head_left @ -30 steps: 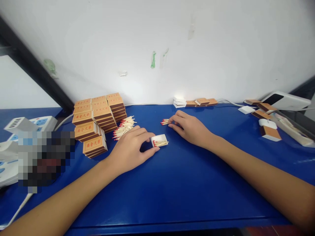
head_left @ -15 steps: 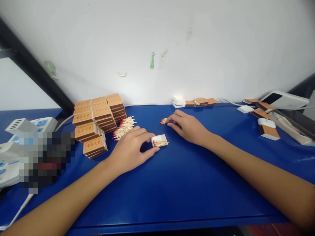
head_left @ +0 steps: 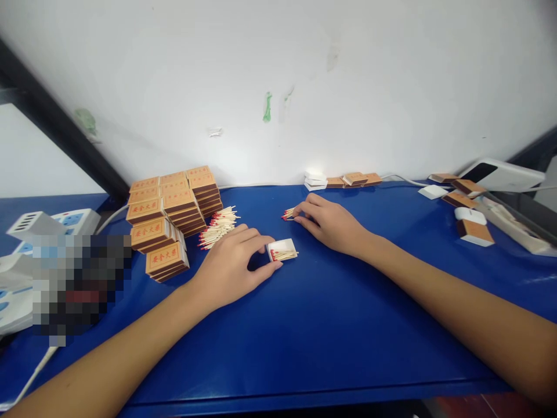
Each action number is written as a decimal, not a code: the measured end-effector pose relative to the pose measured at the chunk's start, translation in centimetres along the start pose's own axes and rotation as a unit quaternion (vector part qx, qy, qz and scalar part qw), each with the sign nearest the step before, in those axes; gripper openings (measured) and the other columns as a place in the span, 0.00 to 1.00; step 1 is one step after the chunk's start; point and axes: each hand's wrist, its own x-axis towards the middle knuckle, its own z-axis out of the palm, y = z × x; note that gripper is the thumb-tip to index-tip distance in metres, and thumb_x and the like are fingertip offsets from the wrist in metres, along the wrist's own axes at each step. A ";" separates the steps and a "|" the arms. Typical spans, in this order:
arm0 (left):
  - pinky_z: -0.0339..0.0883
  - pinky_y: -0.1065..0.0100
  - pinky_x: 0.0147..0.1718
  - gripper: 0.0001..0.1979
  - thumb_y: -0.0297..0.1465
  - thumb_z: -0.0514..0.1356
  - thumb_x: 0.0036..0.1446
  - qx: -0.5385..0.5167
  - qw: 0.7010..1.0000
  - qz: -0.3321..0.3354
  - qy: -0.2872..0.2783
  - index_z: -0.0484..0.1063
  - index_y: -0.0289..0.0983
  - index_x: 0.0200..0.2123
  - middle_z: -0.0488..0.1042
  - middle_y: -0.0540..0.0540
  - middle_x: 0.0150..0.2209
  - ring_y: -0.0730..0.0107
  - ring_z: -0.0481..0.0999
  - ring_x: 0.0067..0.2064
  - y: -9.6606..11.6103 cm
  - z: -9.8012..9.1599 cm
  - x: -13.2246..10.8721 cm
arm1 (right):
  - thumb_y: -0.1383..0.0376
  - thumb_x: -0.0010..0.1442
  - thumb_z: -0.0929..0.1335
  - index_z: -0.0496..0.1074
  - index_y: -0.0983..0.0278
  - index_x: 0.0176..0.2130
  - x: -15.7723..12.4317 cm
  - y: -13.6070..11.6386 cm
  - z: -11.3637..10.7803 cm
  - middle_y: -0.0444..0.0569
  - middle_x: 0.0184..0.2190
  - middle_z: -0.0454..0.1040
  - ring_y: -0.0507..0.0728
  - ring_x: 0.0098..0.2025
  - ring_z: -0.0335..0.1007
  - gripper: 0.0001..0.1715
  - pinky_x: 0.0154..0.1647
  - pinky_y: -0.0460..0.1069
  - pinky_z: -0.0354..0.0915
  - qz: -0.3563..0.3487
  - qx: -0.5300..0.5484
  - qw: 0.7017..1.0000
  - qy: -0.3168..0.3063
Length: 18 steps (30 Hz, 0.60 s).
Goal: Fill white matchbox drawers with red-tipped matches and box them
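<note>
My left hand (head_left: pixel 237 264) grips a white matchbox tray (head_left: pixel 285 244) by its left end, thumb at the near side and fingers at the far side. Several red-tipped matches lie in the tray, some poking over its right edge. Farther back and to the right, my right hand (head_left: pixel 328 223) has its fingertips closed on a small bunch of matches (head_left: pixel 288 213), red heads pointing left, at the tabletop. Behind my left hand lies a larger pile of loose matches (head_left: pixel 220 226), partly covered by that hand.
Stacked matchboxes (head_left: pixel 167 215) stand at the back left. White trays (head_left: pixel 315 180) and more matchboxes (head_left: pixel 357 179) sit along the wall. On the right are scattered matchboxes (head_left: pixel 475 232), a white case (head_left: pixel 470 216) and a white device (head_left: pixel 505 175). A power strip (head_left: pixel 82 223) lies at the left.
Almost nothing differs. The view has shifted slightly, and my right fingers have moved a touch at the small bunch of matches. My left hand stays on the tray.
</note>
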 end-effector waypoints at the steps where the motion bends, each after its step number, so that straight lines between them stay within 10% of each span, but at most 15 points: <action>1: 0.71 0.56 0.45 0.13 0.37 0.67 0.65 0.000 1.000 0.001 0.000 0.80 0.37 0.50 0.78 0.46 0.37 0.59 0.74 0.41 0.0 0.0 0.0 | 0.61 0.75 0.63 0.75 0.61 0.51 0.0 0.0 0.0 0.53 0.45 0.73 0.58 0.40 0.73 0.14 0.39 0.52 0.66 -0.002 0.003 1.000 0.001; 18: 0.71 0.57 0.43 0.13 0.37 0.67 0.65 0.009 1.000 -0.004 0.006 0.80 0.37 0.50 0.78 0.47 0.37 0.60 0.75 0.40 -0.3 0.1 0.1 | 0.59 0.75 0.64 0.70 0.61 0.41 0.4 0.1 -0.3 0.51 0.43 0.73 0.57 0.37 0.73 0.11 0.38 0.51 0.65 0.014 0.031 0.999 -0.017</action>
